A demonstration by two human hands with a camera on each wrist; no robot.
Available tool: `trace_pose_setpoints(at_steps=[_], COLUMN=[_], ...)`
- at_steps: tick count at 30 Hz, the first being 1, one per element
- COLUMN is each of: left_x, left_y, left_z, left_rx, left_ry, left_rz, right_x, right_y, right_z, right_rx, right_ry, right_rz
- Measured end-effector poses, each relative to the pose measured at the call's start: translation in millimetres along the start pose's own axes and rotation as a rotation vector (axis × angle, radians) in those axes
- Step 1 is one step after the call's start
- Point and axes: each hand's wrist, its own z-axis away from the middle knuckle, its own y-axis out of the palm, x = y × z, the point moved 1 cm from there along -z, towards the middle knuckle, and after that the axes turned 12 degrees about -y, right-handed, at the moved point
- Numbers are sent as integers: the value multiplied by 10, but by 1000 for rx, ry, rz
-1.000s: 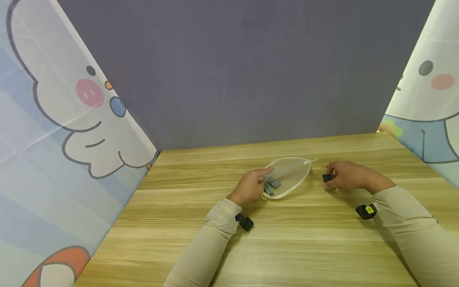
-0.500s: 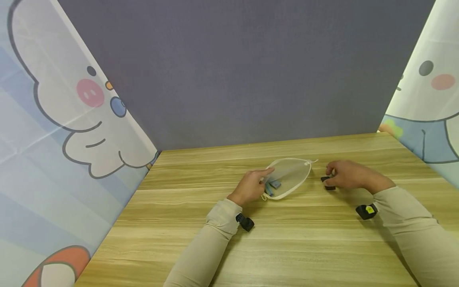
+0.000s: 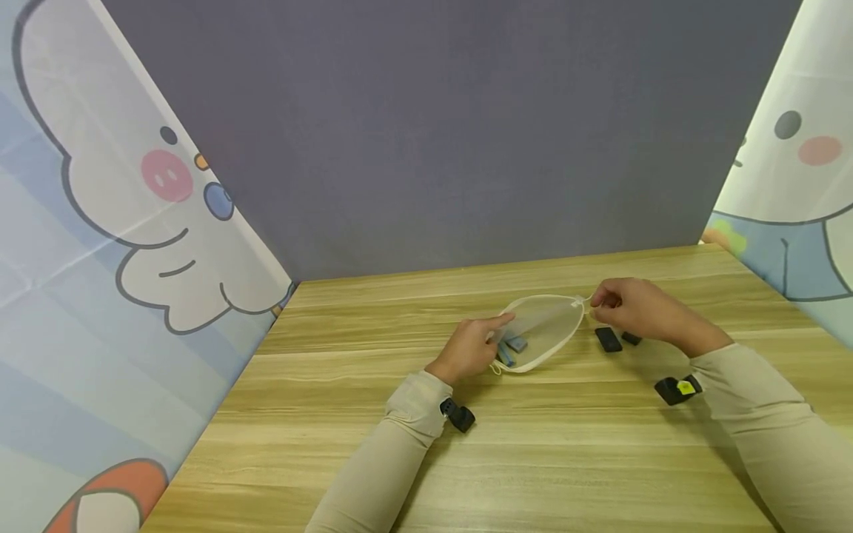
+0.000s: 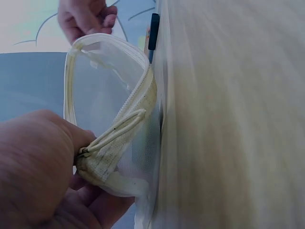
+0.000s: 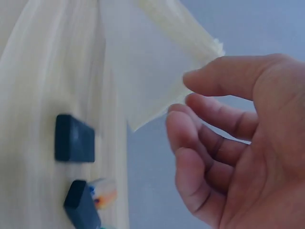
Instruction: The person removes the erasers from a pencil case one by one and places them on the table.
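Observation:
A white mesh zip bag (image 3: 545, 329) lies on the table with its mouth spread. Inside, small bluish blocks (image 3: 516, 343) show near the left end. My left hand (image 3: 466, 346) grips the bag's left end beside a looped cord (image 4: 116, 130), index finger extended along the rim. At the bag's other end is my right hand (image 3: 629, 305), its thumb and index finger close to the rim with a small gap between their tips. Below that hand sit two dark rectangular blocks, one (image 5: 75, 138) standing apart and another (image 5: 82, 205) beside a colourful patch.
The wood-grain table (image 3: 533, 459) reaches back to a grey panel (image 3: 466, 133). Cartoon-printed sheets hang at the left (image 3: 80, 222) and right (image 3: 800, 185). Both wrists wear black camera mounts.
My right hand has let go of the dark block, which now lies on the table, and has moved up and left to the bag's right end. My left hand stays at the bag.

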Motion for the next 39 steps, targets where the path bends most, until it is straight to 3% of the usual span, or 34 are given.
trace_pose_setpoints(at_steps=[6,14,24,39], left_x=[8,1,-45,-63], left_y=[3,33,45,76], left_z=[12,4,-2,-25], left_rx=[10,-18,-103,-113], left_ry=[-18,-1,40,27], left_rz=[49,35,-35,-42], right_x=[153,296,457,603], right_y=[-32,-50,7,214], right_z=[-14,-10,-52,-114], right_rx=[-51,-102,-81,-103], right_ry=[10,14,-12,-112], right_rz=[-36,-51,-93,-116])
